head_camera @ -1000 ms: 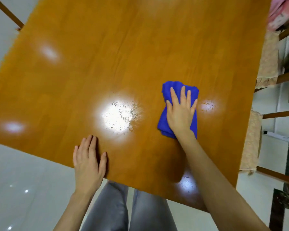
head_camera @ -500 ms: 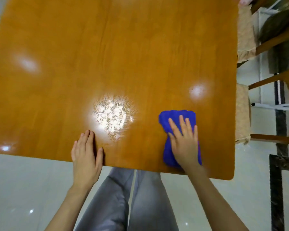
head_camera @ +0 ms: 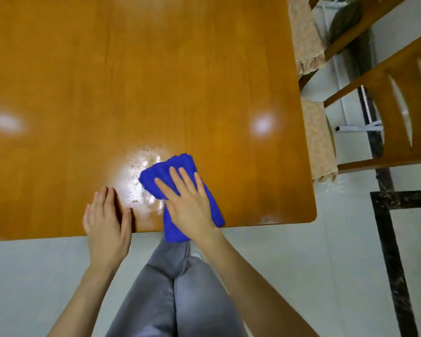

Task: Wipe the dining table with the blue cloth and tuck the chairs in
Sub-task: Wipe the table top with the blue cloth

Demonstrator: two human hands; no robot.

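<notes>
- Head view: looking straight down on a glossy orange-brown dining table (head_camera: 156, 69), near edge and rounded right corner in sight.
- Pressing flat on the blue cloth (head_camera: 178, 165) with the right hand (head_camera: 190, 205), fingers straight and slightly spread, nothing curled round the fabric.
- Blue cloth bunched on the tabletop near the front edge, right of centre, its near end hanging a little over that edge.
- Just left of the cloth, a streaky wet sheen (head_camera: 141, 176) under a bright reflection.
- Resting the left hand (head_camera: 106, 224) palm down on the front edge, fingers straight and together on the wood, holding nothing.
- Along the table's right side, two wooden chairs: near chair (head_camera: 399, 113) and far chair (head_camera: 350, 32), beige cushioned seats just beside the table edge.
- Below the table edge, grey trousers (head_camera: 170, 288) over a pale tiled floor (head_camera: 289, 263).
</notes>
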